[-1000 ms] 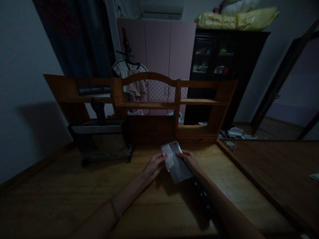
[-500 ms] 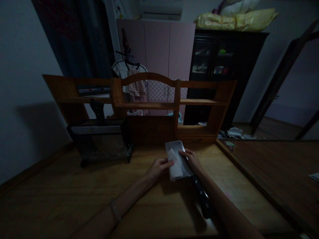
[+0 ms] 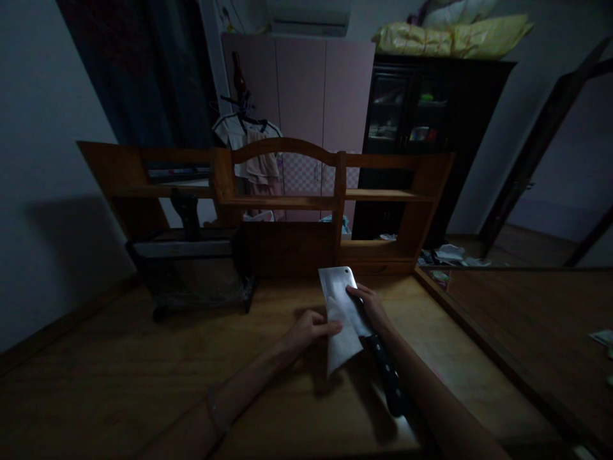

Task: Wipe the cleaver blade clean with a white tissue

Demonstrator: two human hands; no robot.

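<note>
A cleaver [image 3: 340, 285] with a wide steel blade and a black riveted handle is held over the wooden table. My right hand [image 3: 372, 306] grips the blade along its right edge, above the handle, which points down toward me. Pinched in my left hand [image 3: 312, 329] is a white paper towel [image 3: 343, 345], pressed against the lower left part of the blade. One corner of the towel hangs below the blade. To the left stands a knife block [image 3: 191, 275] with a clear front, and a black handle sticks up from its top.
A wooden shelf unit [image 3: 287, 203] rises along the back of the table [image 3: 258, 396]. A raised wooden edge [image 3: 479, 338] runs along the table's right side. Behind are a pink wardrobe [image 3: 301, 89], a dark cabinet [image 3: 460, 115] and clothes [image 3: 261, 153] on a rack.
The paper towel has slid down the blade and its lower part has swung out. My left hand has moved slightly down with it, baring more steel. My right hand keeps its grip.
</note>
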